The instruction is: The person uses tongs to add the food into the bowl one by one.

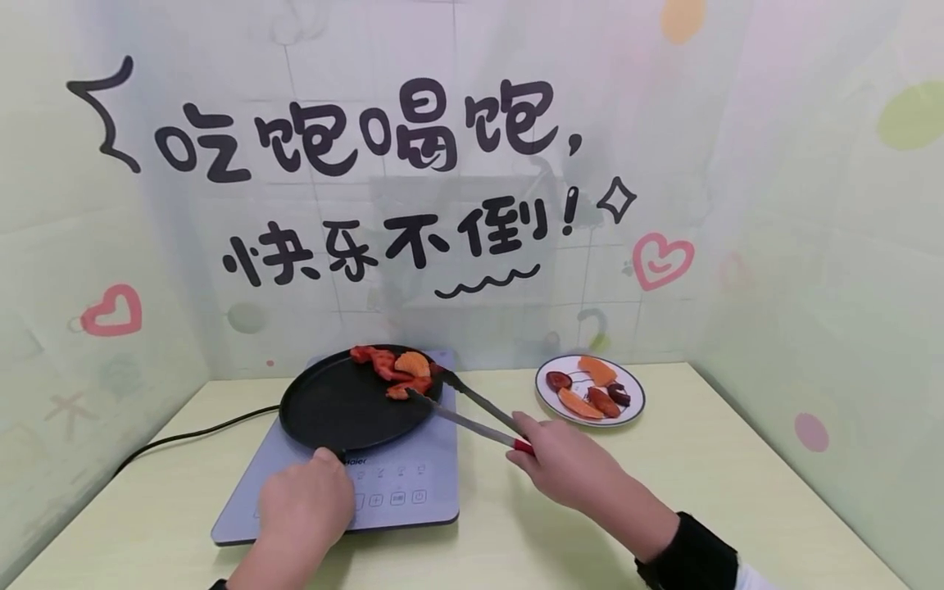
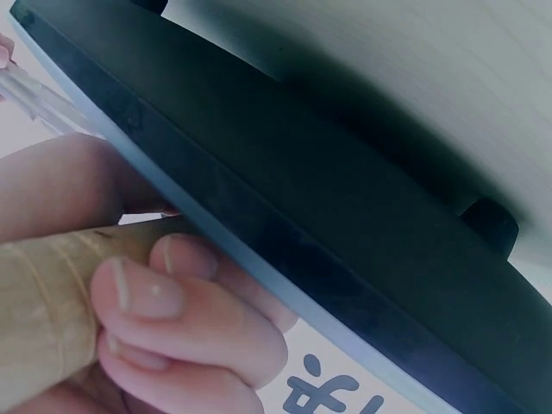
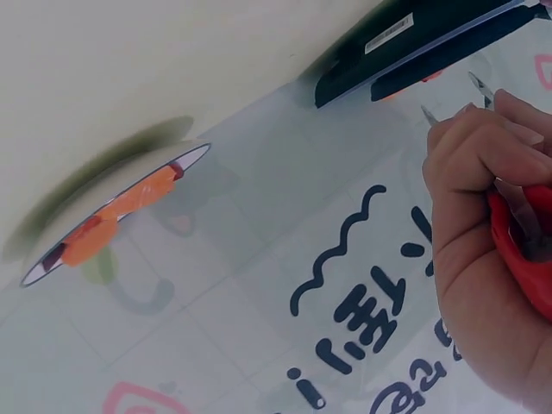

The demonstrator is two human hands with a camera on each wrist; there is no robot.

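My left hand (image 1: 306, 496) grips the tan handle (image 2: 52, 302) of a round black frying pan (image 1: 339, 410), fingers curled around it near the pan. The pan lies over a flat induction cooker (image 1: 435, 496). My right hand (image 1: 568, 463) holds red-handled metal tongs (image 1: 472, 424) by their handles. The tongs' tips reach the pan's right side, at a reddish wing-like piece of food (image 1: 398, 392). Another reddish piece (image 1: 378, 359) and an orange crescent-shaped slice (image 1: 411, 363) lie close by at the pan's far right edge. In the right wrist view, the tongs' red handle (image 3: 517, 259) shows within the curled hand.
A white plate (image 1: 544, 395) with a dark rim stands at the back right, holding several orange, reddish and dark food pieces. A black cord (image 1: 199, 430) runs left from the cooker. Behind the table (image 1: 708, 475) hangs a printed backdrop (image 1: 479, 319), with side walls left and right.
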